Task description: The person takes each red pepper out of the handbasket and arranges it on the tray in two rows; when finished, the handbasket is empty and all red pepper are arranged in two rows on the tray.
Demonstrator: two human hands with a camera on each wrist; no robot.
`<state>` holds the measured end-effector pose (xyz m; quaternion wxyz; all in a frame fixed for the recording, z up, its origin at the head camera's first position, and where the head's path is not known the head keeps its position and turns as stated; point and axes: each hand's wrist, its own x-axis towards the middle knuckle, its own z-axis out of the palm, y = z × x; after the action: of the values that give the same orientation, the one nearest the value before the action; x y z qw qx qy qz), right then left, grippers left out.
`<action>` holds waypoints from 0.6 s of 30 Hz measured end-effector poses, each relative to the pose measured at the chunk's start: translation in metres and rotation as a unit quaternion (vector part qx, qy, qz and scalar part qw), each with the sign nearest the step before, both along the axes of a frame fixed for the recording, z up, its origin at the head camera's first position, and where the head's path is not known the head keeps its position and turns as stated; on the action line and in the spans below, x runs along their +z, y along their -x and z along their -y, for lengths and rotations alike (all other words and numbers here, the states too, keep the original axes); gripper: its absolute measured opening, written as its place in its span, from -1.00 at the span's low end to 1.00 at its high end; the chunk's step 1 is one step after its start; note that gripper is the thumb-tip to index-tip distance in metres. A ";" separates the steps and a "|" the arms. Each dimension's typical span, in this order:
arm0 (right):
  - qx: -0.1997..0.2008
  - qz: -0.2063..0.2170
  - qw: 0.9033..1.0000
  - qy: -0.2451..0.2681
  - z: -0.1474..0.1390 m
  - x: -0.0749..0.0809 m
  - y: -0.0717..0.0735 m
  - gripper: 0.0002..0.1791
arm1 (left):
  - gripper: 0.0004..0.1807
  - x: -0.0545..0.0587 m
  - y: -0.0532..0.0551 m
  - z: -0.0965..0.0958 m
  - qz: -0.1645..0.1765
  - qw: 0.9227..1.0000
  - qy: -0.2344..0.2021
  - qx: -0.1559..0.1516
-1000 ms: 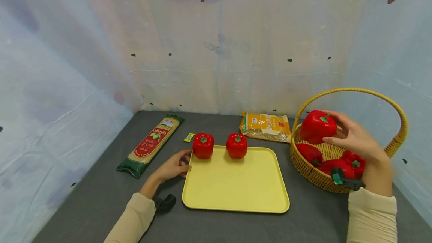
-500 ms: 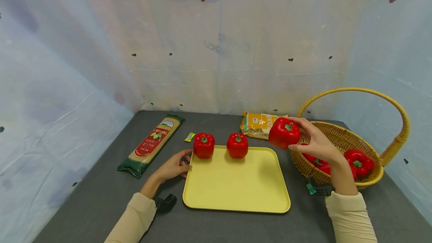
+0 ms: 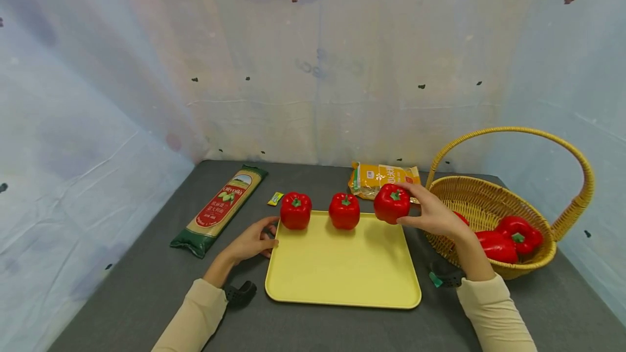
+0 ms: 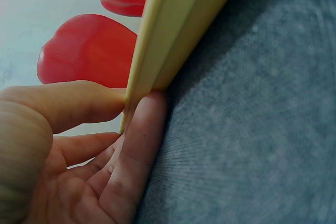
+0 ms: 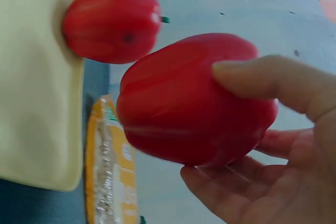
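My right hand (image 3: 436, 214) grips a red bell pepper (image 3: 392, 203) with a green stem, over the back right corner of the yellow tray (image 3: 342, 273). In the right wrist view the thumb lies on one side of that pepper, the other fingers beneath. Two more bell peppers, a left one (image 3: 295, 211) and a middle one (image 3: 344, 211), stand along the tray's back edge. At the tray's left edge my left hand (image 3: 250, 240) pinches the rim; the left wrist view shows the thumb (image 4: 86, 103) at the rim and a finger under it.
A yellow wicker basket (image 3: 481, 194) with a tall handle stands at the right, red peppers (image 3: 519, 234) inside. Behind the tray lies an orange food bag (image 3: 364, 178). At left are a long olive-label pasta packet (image 3: 220, 208) and a small yellow-green wrapper (image 3: 275, 199).
My right hand has carried the bell pepper out of the basket, leftward and down to the tray's back right corner. My left hand stays at the tray's left edge.
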<state>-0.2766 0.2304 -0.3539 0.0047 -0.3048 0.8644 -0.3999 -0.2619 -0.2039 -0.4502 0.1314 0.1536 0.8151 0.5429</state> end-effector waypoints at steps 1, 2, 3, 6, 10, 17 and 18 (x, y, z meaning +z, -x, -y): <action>0.005 -0.003 1.000 -0.005 0.001 -0.003 0.001 -0.14 | -0.33 0.000 0.000 0.000 -0.001 1.000 0.000 -0.001; 0.009 -0.004 1.000 -0.008 0.002 -0.006 0.003 -0.14 | -0.33 0.000 0.000 0.000 -0.001 1.000 0.001 -0.001; 0.012 -0.008 1.000 -0.014 0.003 -0.008 0.004 -0.15 | -0.33 0.001 -0.001 -0.001 -0.002 1.000 0.001 -0.001; 0.018 -0.012 0.999 -0.033 0.005 -0.014 0.006 -0.16 | -0.33 0.002 -0.002 -0.001 -0.001 1.000 0.000 -0.001; 0.022 0.003 0.998 -0.050 0.008 -0.020 0.008 -0.18 | -0.33 0.003 -0.003 -0.002 0.003 1.000 0.000 -0.001; 0.021 0.025 0.998 -0.058 0.009 -0.023 0.009 -0.18 | -0.32 0.001 0.000 0.000 0.002 1.000 -0.001 -0.001; 0.020 0.026 0.998 -0.061 0.009 -0.024 0.010 -0.17 | -0.32 0.000 0.000 0.000 0.002 1.000 -0.001 -0.002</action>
<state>-0.2863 0.2211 -0.3776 0.0535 -0.3104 0.8806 -0.3539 -0.2620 -0.2037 -0.4498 0.1338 0.1539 0.8142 0.5436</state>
